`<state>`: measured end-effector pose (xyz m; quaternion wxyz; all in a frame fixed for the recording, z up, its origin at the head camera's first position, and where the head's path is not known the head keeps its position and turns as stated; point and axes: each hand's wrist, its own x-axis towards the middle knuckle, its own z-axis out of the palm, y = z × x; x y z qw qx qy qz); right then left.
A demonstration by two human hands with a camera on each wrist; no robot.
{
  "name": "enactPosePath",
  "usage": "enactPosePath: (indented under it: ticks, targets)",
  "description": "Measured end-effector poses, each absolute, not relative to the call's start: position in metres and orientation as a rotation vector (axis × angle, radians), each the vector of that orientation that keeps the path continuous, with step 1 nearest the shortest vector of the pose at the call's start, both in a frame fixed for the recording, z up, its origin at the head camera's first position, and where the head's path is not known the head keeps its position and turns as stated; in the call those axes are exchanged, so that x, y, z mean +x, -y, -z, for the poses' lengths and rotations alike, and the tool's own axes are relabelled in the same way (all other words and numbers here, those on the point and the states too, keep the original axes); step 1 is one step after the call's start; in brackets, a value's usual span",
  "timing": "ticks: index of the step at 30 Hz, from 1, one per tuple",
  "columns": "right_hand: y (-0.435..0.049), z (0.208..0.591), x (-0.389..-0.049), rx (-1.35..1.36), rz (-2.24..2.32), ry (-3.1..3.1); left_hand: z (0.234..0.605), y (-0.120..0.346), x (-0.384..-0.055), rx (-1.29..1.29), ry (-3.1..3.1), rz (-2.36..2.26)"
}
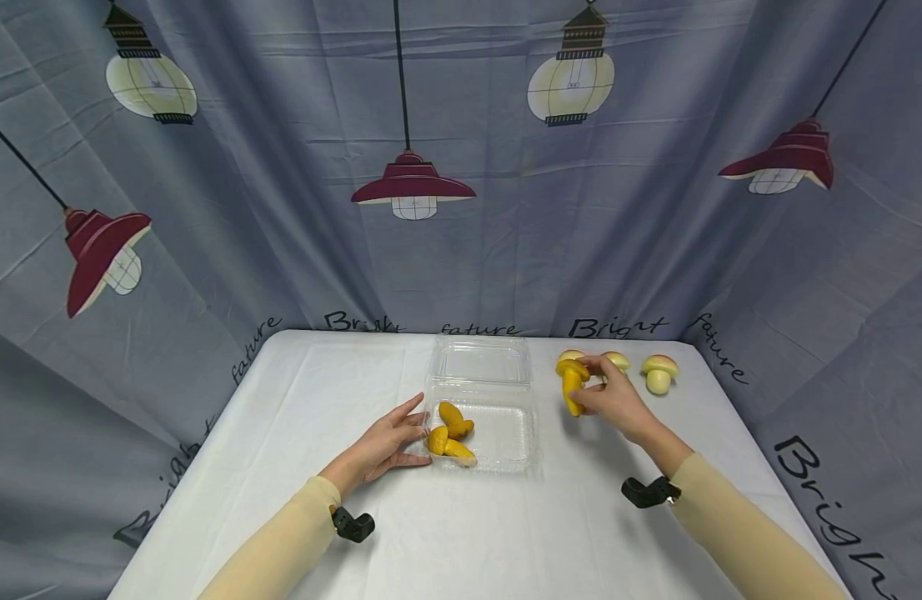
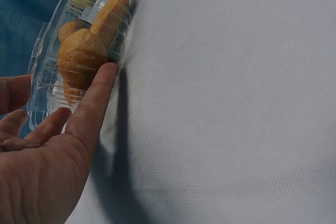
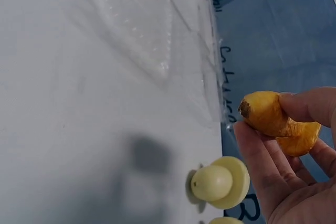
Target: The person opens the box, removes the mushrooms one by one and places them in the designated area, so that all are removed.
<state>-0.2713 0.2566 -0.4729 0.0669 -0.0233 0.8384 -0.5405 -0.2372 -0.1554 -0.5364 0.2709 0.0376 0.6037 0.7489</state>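
Note:
A yellow toy mushroom [image 1: 571,385] is pinched between thumb and fingers of my right hand [image 1: 617,402], held above the table to the right of a clear plastic box. In the right wrist view the stem end of that mushroom [image 3: 265,113] points away from the palm. The box [image 1: 502,433] lies with its lid [image 1: 482,363] folded back behind it. Yellow mushrooms [image 1: 438,440] lie together in its left half. My left hand [image 1: 386,442] touches the box's left wall with extended fingers. In the left wrist view one fingertip [image 2: 108,69] is at the box's lower edge.
Pale mushrooms with pinkish-tan caps stand in a row at the back right; one [image 1: 659,377] is fully visible, the others partly behind my right hand and its mushroom. A white cloth covers the table [image 1: 341,375]. A grey-blue patterned curtain [image 1: 476,267] hangs behind it.

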Motion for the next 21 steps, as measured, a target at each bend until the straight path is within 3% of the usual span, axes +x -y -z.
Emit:
enactPosePath:
  ticks: [21]
  targets:
    - [-0.274, 0.501, -0.269, 0.001, 1.637, -2.478, 0.537, 0.155, -0.238, 0.09, -1.63, -2.017]
